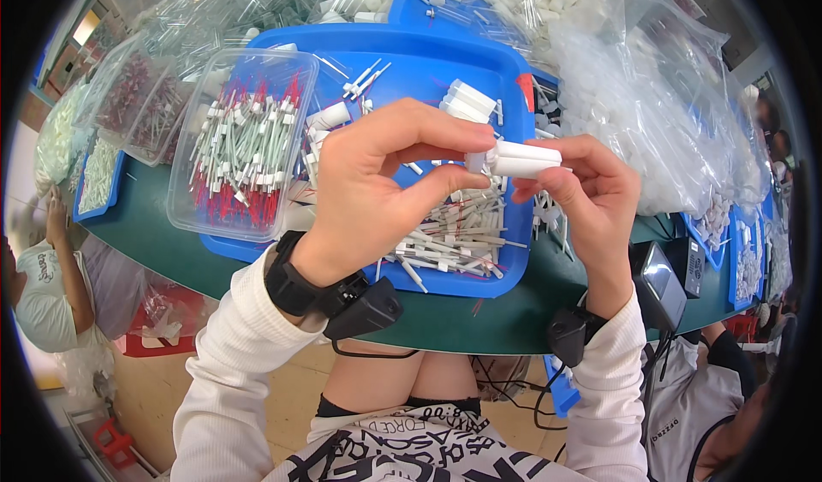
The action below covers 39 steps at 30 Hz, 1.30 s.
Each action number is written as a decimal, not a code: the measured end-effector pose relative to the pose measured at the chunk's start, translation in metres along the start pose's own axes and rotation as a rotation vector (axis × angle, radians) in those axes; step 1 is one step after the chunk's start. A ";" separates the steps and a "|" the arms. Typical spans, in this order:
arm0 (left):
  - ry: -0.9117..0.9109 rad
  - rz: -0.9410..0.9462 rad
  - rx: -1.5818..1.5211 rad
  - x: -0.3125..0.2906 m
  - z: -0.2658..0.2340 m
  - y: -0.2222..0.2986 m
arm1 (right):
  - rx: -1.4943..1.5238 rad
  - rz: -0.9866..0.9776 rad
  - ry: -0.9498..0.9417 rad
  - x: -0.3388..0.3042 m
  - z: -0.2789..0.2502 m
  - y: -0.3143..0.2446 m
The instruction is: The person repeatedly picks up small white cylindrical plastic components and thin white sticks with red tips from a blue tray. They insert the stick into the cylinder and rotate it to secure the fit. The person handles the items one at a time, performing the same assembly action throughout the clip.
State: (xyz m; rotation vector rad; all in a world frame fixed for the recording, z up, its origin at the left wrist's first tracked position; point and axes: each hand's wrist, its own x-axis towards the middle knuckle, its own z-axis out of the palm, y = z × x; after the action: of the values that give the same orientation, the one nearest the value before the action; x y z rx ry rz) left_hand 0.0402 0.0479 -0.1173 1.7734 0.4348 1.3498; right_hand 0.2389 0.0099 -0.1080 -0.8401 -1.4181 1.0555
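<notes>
Above the blue tray (248,244), both my hands are closed on a white plastic cylindrical part (524,158). My left hand (368,169) pinches its wider left end between thumb and fingers. The thumb and fingers of my right hand (598,193) grip the narrower right end. Whether it is one piece or two pieces touching, I cannot tell. Under my hands lie many thin white sticks with small white connectors (445,238). Several larger white cylinders (469,101) rest near the tray's back right.
A clear plastic box (248,139) of white sticks with red wires stands on the tray's left side. Clear bags (634,97) of white parts are piled at the right. A black device (658,287) sits by the green table's (505,328) right edge. Other people sit at both sides.
</notes>
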 end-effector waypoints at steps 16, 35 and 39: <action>0.327 -0.198 -0.232 0.009 0.001 0.000 | -1.097 -0.204 -0.025 0.001 0.007 0.005; 0.140 -0.345 -0.184 0.004 0.003 0.003 | -0.578 -0.370 0.054 0.008 -0.012 -0.005; 0.122 -0.389 -0.199 0.004 0.003 0.003 | -0.628 -0.371 0.066 0.007 -0.001 -0.003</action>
State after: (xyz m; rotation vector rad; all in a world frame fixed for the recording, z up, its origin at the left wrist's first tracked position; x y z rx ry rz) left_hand 0.0438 0.0476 -0.1129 1.3643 0.6521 1.1806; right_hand 0.2396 0.0158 -0.1028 -0.9849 -1.7929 0.2899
